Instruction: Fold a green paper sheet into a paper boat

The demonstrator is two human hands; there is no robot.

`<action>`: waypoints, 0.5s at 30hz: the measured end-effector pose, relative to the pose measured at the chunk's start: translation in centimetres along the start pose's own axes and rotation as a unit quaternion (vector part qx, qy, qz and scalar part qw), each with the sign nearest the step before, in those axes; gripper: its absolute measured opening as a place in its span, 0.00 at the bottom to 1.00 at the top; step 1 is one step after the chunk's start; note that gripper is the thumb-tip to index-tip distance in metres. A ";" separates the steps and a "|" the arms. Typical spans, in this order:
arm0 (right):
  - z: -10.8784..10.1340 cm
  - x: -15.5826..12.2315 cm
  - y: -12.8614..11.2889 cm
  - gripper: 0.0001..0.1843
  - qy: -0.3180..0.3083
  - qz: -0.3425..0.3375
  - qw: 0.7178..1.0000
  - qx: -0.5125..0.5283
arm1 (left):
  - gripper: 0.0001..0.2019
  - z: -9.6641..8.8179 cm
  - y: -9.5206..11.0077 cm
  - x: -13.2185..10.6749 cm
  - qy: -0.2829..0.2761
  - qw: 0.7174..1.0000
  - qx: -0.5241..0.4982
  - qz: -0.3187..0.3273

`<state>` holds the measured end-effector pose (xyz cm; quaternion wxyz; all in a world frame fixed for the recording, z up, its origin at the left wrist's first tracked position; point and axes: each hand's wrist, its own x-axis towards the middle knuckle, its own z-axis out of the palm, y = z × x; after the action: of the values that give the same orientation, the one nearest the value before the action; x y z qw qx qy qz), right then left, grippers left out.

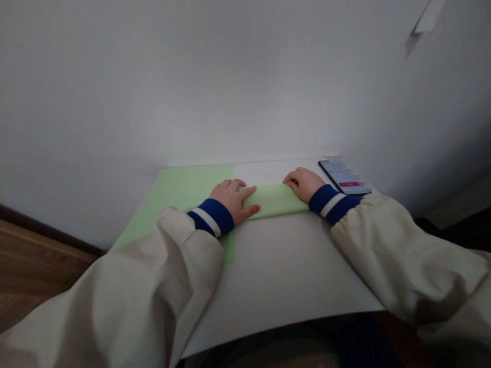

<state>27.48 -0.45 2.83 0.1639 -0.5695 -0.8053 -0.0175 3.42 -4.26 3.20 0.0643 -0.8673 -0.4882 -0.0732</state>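
Observation:
A folded strip of light green paper (274, 201) lies on the white table, running left to right between my hands. My left hand (235, 198) rests on its left end with the fingers spread. At the other end, my right hand (303, 183) pinches the far edge of the folded paper between thumb and fingers. Larger green paper (169, 191) lies flat to the left, partly covered by my left forearm and sleeve.
A phone (343, 179) with its screen lit lies beyond my right wrist, near the table's right edge. The white table (284, 276) meets a pale wall (245, 87) at the back. Wooden furniture (38, 260) stands at the lower left.

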 end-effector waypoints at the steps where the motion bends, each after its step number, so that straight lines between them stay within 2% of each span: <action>1: 0.0 0.0 0.0 0.13 0.000 0.000 1.000 0.000 | 0.30 0.0 0.0 0.0 -0.002 1.000 0.003 -0.001; 15: 0.3 0.0 0.2 0.13 -0.017 0.020 1.000 -0.004 | 0.40 0.9 -0.3 0.0 -0.029 0.999 0.021 0.021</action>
<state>27.61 -0.25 2.48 0.1487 -0.5866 -0.7961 -0.0079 3.22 -3.91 2.30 0.0700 -0.8774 -0.4732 -0.0367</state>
